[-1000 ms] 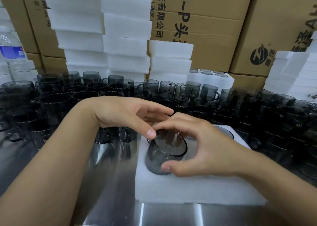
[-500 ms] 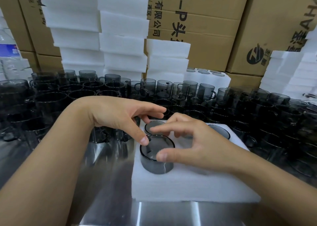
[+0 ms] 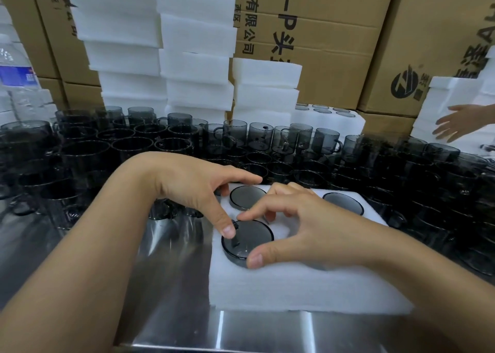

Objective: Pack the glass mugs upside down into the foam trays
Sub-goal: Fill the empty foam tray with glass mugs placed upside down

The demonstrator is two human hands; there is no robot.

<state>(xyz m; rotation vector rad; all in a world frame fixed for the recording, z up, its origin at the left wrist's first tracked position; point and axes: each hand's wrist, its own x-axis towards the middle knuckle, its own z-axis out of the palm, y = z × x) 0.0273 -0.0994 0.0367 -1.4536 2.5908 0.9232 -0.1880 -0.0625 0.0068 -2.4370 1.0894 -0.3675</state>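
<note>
A white foam tray (image 3: 294,285) lies on the steel table in front of me. An upside-down smoky glass mug (image 3: 251,238) sits deep in its near-left hole, only the base and a short rim showing. My left hand (image 3: 192,189) presses its thumb on the mug's left edge. My right hand (image 3: 300,224) holds the mug's rim between thumb and forefinger. Two more inverted mugs sit in the far holes, one at the left (image 3: 247,197) and one at the right (image 3: 342,202).
Many upright dark glass mugs (image 3: 267,138) crowd the table behind and on both sides. Stacks of foam trays (image 3: 192,57) and cardboard boxes (image 3: 334,44) rise at the back. Another person's hand (image 3: 455,122) touches foam at far right. A water bottle (image 3: 16,79) stands far left.
The mug was tilted above the tray, then stood upright in the hole, and has now sunk almost fully into it under both hands.
</note>
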